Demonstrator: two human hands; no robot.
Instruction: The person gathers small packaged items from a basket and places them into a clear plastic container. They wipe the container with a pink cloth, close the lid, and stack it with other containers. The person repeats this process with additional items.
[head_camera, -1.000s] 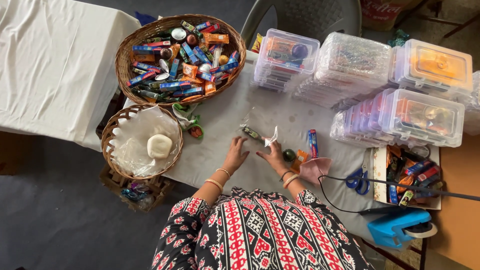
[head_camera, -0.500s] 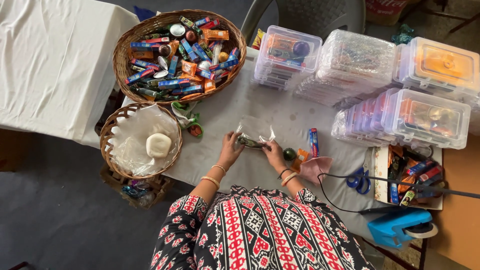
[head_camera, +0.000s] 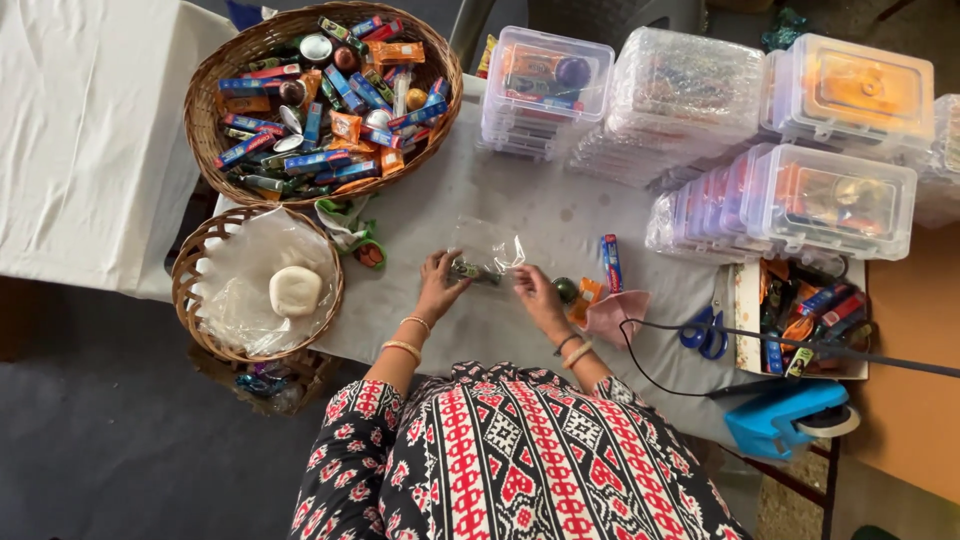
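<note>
Clear plastic pouch (head_camera: 487, 256) lies between both hands, left hand (head_camera: 438, 285) and right hand (head_camera: 533, 293) each pinching an edge in a closed grip

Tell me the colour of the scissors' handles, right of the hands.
Blue. The scissors lie on the grey table cover, beside the open cardboard box; clearest in the head view.

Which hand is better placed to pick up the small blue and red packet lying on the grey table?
Probably the right hand: the small blue and red packet lies just beyond it, while the left hand is farther away.
</note>
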